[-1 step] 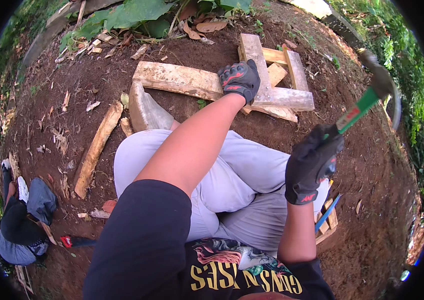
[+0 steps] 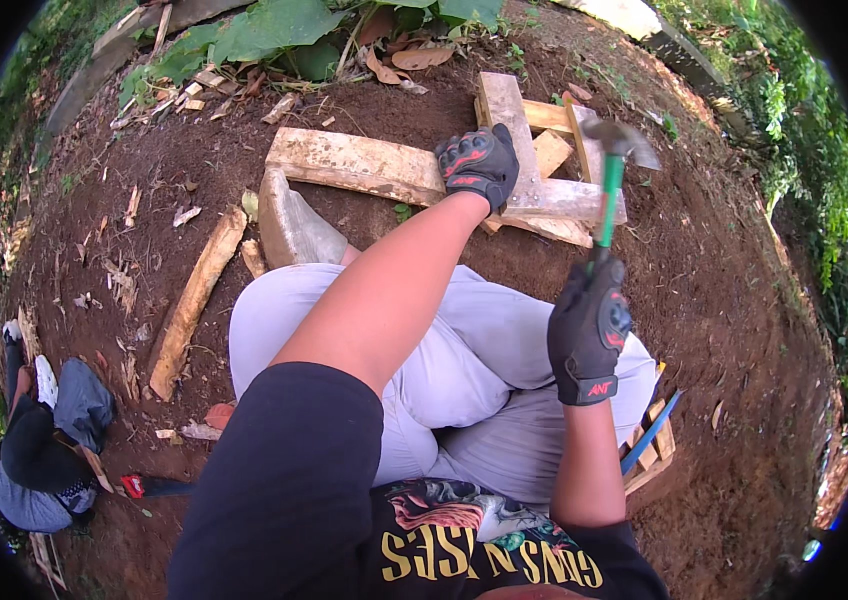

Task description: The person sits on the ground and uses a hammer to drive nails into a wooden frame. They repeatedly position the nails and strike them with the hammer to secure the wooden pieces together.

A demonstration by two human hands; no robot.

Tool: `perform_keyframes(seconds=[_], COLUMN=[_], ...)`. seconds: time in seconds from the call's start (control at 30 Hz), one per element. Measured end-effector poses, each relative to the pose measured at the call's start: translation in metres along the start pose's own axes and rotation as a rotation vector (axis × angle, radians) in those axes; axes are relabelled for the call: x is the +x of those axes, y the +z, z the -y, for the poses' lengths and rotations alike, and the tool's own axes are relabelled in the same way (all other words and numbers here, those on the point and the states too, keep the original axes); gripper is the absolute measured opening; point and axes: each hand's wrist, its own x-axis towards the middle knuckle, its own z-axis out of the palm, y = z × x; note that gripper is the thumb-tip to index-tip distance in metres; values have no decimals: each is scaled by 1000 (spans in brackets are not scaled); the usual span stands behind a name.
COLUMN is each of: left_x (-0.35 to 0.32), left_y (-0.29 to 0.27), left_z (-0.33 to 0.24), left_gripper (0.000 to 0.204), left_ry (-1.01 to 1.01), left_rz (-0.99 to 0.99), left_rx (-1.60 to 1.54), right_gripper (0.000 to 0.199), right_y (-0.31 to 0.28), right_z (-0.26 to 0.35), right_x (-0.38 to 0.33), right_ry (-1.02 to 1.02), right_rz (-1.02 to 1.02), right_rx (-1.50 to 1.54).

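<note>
My left hand (image 2: 479, 167), in a black glove with red marks, is closed over the joint of a wooden frame (image 2: 564, 197), where the pale crossing boards meet. Under and beside it, a long thick plank (image 2: 354, 163) runs off to the left. My right hand (image 2: 589, 330), gloved alike, grips the handle of a claw hammer (image 2: 607, 197) with a green and dark shaft. The hammer's metal head is raised over the frame's right side, slightly blurred. What my left fingers press against is partly hidden by the glove.
Beside my right knee lie a blue strip (image 2: 652, 435) and short wood pieces (image 2: 657, 465). A rough stick (image 2: 199, 305) rests on the soil at left. Another person (image 2: 44, 450) is at the far left, near a red-handled tool (image 2: 149, 486). Large green leaves (image 2: 279, 30) grow ahead.
My right hand has swung the hammer leftward, bringing its head from the far right to over the frame. My left hand stays on the wood, and the frame has barely shifted.
</note>
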Motion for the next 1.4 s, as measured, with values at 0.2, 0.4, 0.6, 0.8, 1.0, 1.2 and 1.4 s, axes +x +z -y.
perform_keyframes(seconds=[0.2,0.4,0.6,0.8,1.0,1.2,1.4], left_x=[-2,0,1,11,52,20,-25], left_y=[2,4,-12,0,21,-10,-35], left_z=[6,12,0,4,49,73,-4], left_gripper=[54,57,61,70,81,56,41], left_ry=[-46,-20,-57,-62,-10,-22,403], left_rz=[-36,-22,100,84,99,81,-314], left_rx=[-32,-12,36,76,176,-61,-10], right_gripper=[32,25,26,26,45,50,37], right_y=[-45,-35,15,-17,38,34,13], right_z=[13,20,-15,-19,-18,13,63], right_x=[20,25,8,22,43,35,35], right_ry=[-36,-53,-105,28,135,193,268], right_rz=[201,-174,329,134,129,112,-262], right_rx=[-65,19,-54,268,857,1169,1303])
